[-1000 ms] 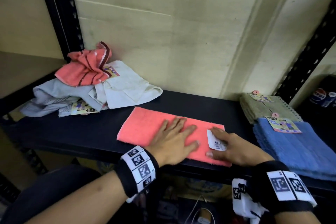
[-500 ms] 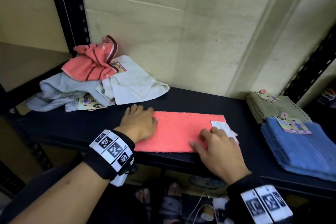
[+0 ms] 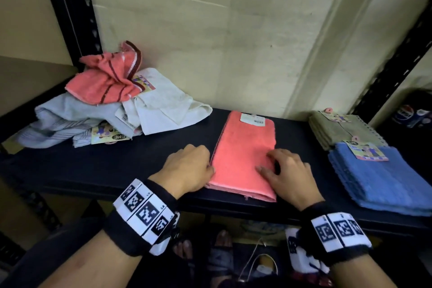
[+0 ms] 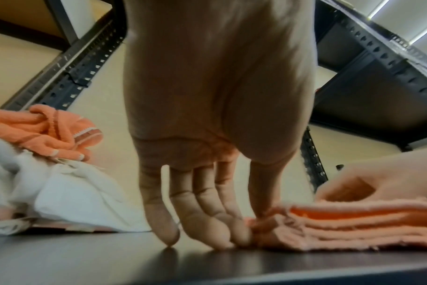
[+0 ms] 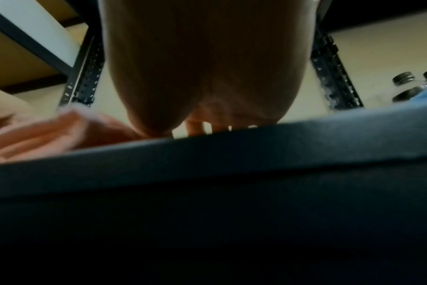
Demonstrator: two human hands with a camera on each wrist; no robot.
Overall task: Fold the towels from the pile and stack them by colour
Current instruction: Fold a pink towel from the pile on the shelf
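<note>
Folded coral towel (image 3: 243,156) was laid lengthwise on black shelf (image 3: 105,166), btwn unfolded pile (image 3: 112,105) at left & olive stack (image 3: 339,128) and blue stack (image 3: 378,177) at right. Its left edge was pinched by left hand (image 3: 187,168), thumb vs. fingers (image 4: 207,221). Right hand (image 3: 289,175) was rested on towel's right side w/ fingers loosely bent.
</note>
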